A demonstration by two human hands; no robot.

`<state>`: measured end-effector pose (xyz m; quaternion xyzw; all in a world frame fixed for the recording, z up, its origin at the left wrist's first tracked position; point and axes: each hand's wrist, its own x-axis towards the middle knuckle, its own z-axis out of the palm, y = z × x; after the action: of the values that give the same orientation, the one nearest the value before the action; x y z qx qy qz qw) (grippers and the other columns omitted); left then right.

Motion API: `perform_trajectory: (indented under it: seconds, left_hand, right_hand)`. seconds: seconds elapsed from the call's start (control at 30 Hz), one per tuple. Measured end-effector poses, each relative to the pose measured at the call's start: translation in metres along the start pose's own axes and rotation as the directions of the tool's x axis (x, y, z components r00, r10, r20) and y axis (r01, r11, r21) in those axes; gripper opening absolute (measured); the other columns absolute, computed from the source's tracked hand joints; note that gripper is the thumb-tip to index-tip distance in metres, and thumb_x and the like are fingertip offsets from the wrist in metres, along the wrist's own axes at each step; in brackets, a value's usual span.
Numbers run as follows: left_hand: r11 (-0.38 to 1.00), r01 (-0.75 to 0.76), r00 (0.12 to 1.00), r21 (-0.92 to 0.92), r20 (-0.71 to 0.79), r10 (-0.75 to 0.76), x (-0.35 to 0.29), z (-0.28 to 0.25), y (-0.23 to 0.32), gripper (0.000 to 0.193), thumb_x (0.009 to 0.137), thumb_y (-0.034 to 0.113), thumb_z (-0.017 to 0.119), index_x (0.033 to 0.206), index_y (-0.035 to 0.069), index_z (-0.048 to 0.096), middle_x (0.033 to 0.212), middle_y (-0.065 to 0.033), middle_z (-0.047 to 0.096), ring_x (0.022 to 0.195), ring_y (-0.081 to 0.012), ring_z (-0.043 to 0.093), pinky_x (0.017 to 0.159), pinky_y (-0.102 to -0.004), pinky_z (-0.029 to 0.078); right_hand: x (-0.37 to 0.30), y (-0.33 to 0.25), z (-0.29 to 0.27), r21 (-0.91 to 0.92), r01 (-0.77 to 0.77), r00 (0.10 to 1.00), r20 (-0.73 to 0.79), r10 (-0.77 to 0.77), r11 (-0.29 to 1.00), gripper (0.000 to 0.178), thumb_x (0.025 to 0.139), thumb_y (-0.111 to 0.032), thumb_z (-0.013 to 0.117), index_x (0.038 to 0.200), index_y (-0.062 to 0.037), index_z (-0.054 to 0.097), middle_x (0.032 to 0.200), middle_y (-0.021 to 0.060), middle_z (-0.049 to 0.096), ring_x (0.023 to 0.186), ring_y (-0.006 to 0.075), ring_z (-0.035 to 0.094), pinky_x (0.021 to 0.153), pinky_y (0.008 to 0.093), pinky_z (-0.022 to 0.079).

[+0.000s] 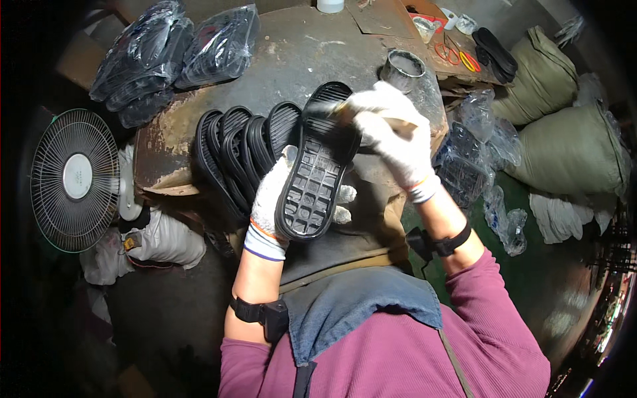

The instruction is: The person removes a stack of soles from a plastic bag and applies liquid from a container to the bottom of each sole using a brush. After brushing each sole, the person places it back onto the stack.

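In my gloved left hand (269, 199) I hold a black shoe sole (313, 176), tilted, its gridded hollow side facing me. The fingers wrap round from behind, with fingertips showing at its right edge. My gloved right hand (397, 126) is closed at the upper part of the sole. Between its fingers is a small brush (338, 111), smeared by motion, its tip over the ribbed toe end. Several more black soles (242, 142) lean against one another at the table's front edge, left of the held one.
On the worn table (298, 50) stand a grey-smeared tin (403, 69) and plastic-wrapped black bundles (149, 56). Scissors (458, 56) and dark soles (495, 54) lie at the far right. A fan (78, 176) stands left. Green sacks (564, 152) and plastic bags (464, 162) are on the right.
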<state>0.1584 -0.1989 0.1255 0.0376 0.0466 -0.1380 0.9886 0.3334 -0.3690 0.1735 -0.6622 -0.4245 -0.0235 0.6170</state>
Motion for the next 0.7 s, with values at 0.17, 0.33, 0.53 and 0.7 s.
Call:
perform_trajectory:
  seconds: [0.17,0.33,0.53,0.7]
  left_hand:
    - [0.972,0.127,0.99,-0.198,0.089,-0.112,0.01,0.009,-0.003,0.079,0.108,0.059,0.034,0.158,-0.002,0.035,0.156,-0.0319,0.043,0.128,-0.0619,0.053,0.1,-0.0808,0.043]
    - [0.999,-0.014,0.99,-0.039,0.138,0.019,0.003,-0.005,-0.009,0.072,0.107,0.057,0.04,0.156,0.004,0.041,0.155,-0.0243,0.048,0.129,-0.0539,0.055,0.103,-0.0724,0.046]
    - [0.968,-0.25,0.967,0.003,0.048,0.25,0.021,-0.018,-0.009,0.065,0.108,0.054,0.036,0.149,0.006,0.051,0.15,-0.0126,0.058,0.135,-0.0299,0.054,0.12,-0.0472,0.037]
    - [0.934,-0.352,0.936,0.058,0.04,0.351,0.016,-0.014,0.004,0.063,0.11,0.051,0.041,0.146,0.002,0.053,0.147,-0.0164,0.06,0.129,-0.0308,0.061,0.114,-0.0495,0.046]
  right_hand:
    - [0.03,0.023,-0.005,0.322,-0.132,0.987,-0.043,0.153,0.938,0.016,0.092,-0.009,0.075,0.106,-0.0023,0.077,0.102,0.0039,0.077,0.092,0.0109,0.07,0.084,0.024,0.055]
    - [-0.006,0.005,0.02,0.065,-0.063,0.993,0.107,0.055,0.996,0.015,0.088,-0.016,0.078,0.102,-0.0106,0.08,0.104,0.0022,0.08,0.1,0.0144,0.073,0.121,0.0426,0.033]
    - [-0.031,-0.021,0.022,-0.051,0.179,0.977,0.129,-0.171,0.983,0.02,0.087,-0.019,0.079,0.107,-0.0142,0.081,0.112,0.0005,0.078,0.115,0.0186,0.068,0.12,0.0481,0.035]
    - [-0.033,-0.049,0.027,-0.065,0.365,0.877,0.358,-0.32,0.929,0.026,0.083,-0.022,0.082,0.108,-0.018,0.081,0.11,0.0016,0.077,0.114,0.0217,0.068,0.117,0.0502,0.038]
